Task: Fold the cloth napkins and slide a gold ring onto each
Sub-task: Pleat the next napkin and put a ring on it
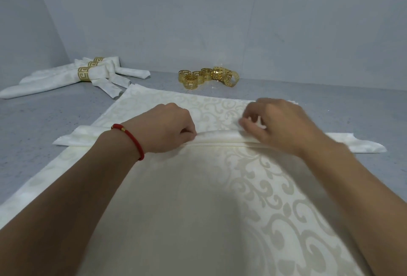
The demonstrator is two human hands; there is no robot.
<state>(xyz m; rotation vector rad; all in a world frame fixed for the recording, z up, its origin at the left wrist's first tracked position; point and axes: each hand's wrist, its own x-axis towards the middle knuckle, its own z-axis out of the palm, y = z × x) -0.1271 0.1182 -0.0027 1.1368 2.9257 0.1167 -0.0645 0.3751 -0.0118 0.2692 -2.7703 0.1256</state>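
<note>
Cream cloth napkin (198, 198) with a soft sheen and woven scroll damask pattern, shiny gold metal rings (208, 76) with cut-out key fretwork, matt grey speckled tabletop (44, 117), smooth matt grey wall (198, 22), red cord bracelet (130, 137)

Speckled grey tabletop (44, 119), plain grey walls (198, 22) (corner at left), soft light
</note>
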